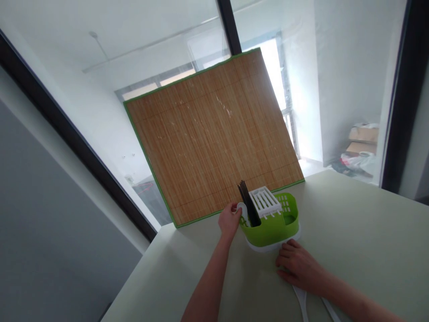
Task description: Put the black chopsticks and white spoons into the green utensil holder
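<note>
L hand (229, 220) pinching white spoon (244, 213) at end of green caddy (268, 233).
Spoon's roughly upright by black chopsticks (249, 205), prob. held so it won't tip; R hand (297, 266) nr caddy's front, can't tell if gripping.

The basket (268, 233) is lime green, its base (274, 247) white, the chopsticks (249, 206) black, the bamboo mat (214, 138) brown-striped with green edging, the surface (355, 232) pale green
</note>
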Demonstrator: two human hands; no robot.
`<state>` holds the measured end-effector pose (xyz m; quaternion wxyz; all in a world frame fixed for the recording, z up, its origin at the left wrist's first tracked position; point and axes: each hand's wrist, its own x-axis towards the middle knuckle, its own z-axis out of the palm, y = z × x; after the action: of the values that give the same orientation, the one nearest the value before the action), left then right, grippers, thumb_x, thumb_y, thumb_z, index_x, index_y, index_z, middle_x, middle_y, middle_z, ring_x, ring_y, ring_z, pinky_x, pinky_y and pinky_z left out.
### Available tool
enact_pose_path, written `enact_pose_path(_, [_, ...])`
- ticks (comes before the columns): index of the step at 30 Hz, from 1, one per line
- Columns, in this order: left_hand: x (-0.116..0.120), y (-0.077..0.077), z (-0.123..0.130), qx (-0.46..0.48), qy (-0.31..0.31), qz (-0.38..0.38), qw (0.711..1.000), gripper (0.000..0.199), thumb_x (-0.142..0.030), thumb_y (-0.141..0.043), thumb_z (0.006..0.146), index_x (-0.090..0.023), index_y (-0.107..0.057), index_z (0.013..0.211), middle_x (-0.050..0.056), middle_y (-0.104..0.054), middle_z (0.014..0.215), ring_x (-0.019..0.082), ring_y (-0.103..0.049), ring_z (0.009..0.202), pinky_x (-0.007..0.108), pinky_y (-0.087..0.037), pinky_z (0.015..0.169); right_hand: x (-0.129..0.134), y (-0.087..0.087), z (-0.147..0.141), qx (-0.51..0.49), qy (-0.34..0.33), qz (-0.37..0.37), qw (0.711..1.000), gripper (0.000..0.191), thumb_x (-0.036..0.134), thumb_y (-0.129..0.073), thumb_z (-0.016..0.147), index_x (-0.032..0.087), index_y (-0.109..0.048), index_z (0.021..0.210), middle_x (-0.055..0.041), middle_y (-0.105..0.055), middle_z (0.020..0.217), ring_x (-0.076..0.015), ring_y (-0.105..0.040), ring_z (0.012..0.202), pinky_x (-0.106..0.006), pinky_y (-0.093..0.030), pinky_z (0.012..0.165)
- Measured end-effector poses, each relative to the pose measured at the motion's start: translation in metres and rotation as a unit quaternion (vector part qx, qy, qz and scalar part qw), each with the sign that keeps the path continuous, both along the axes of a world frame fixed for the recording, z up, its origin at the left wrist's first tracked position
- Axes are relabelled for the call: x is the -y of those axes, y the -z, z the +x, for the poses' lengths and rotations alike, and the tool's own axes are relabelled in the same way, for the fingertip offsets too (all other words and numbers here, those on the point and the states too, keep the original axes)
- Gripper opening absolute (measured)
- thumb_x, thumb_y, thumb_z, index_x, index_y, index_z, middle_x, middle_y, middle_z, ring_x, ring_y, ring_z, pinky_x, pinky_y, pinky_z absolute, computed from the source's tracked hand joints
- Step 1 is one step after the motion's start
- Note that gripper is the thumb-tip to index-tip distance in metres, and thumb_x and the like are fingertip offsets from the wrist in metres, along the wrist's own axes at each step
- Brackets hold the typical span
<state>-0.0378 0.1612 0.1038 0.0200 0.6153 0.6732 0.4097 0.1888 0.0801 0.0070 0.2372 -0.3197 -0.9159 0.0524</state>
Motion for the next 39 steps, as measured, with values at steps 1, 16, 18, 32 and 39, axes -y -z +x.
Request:
enact_pose_path(1, [0.002, -0.001, -0.001, 0.006, 0.002, 0.013, 1.000, 0.025, -0.030, -0.062, 0.077, -0.021, -0.066, 0.101, 0.005, -0.070, 0.094, 0.017, -0.064, 0.083, 0.026, -0.046, 0.070, 0.000, 0.000, 0.000, 0.001, 0.003, 0.003, 1.000, 0.011, 0.028, -0.055, 0.085, 0.021, -0.061, 0.080, -0.0026, -0.062, 0.080, -0.0206, -0.052, 0.083, -0.037, -0.029, 0.084])
enact_pose_path(16, [0.112, 0.086, 0.073, 0.037, 0.168, -0.084, 0.981, 0.022, -0.032, -0.059, 0.079, -0.025, -0.066, 0.099, -0.001, -0.069, 0.082, 0.012, -0.057, 0.063, 0.024, -0.042, 0.061, -0.008, -0.009, 0.011, -0.081, 0.094, 0.021, 0.992, 0.017, 0.018, -0.047, 0.091, 0.021, -0.063, 0.085, -0.0036, -0.066, 0.084, -0.0217, -0.056, 0.084, -0.036, -0.033, 0.079])
enact_pose_path(18, [0.112, 0.094, 0.081, 0.001, 0.179, -0.141, 0.974, 0.022, -0.039, -0.062, 0.076, -0.026, -0.068, 0.093, -0.002, -0.069, 0.075, 0.013, -0.058, 0.060, 0.025, -0.039, 0.058, -0.010, -0.009, 0.011, -0.083, 0.098, 0.018, 0.992, 0.018, 0.019, -0.047, 0.091, 0.020, -0.062, 0.083, -0.0034, -0.066, 0.082, -0.0216, -0.057, 0.083, -0.036, -0.034, 0.079])
enact_pose_path(32, [0.108, 0.070, 0.070, 0.182, 0.112, -0.002, 0.977, 0.026, -0.039, -0.051, 0.086, -0.018, -0.064, 0.082, -0.001, -0.059, 0.065, 0.012, -0.052, 0.059, 0.022, -0.037, 0.056, -0.007, -0.010, 0.013, -0.221, 0.115, -0.124, 0.961, 0.040, 0.042, -0.046, 0.091, 0.018, -0.047, 0.122, 0.0020, -0.056, 0.072, -0.0160, -0.054, 0.061, -0.027, -0.040, 0.060])
enact_pose_path(39, [0.119, 0.059, 0.064, 0.232, 0.096, 0.091, 0.964, 0.018, -0.035, -0.056, 0.085, -0.018, -0.062, 0.086, -0.001, -0.061, 0.071, 0.011, -0.052, 0.061, 0.020, -0.042, 0.057, 0.009, 0.000, -0.008, -0.117, 0.057, -0.159, 0.979, 0.021, 0.039, -0.050, 0.088, 0.020, -0.059, 0.091, 0.0023, -0.059, 0.065, -0.0140, -0.053, 0.057, -0.023, -0.035, 0.055])
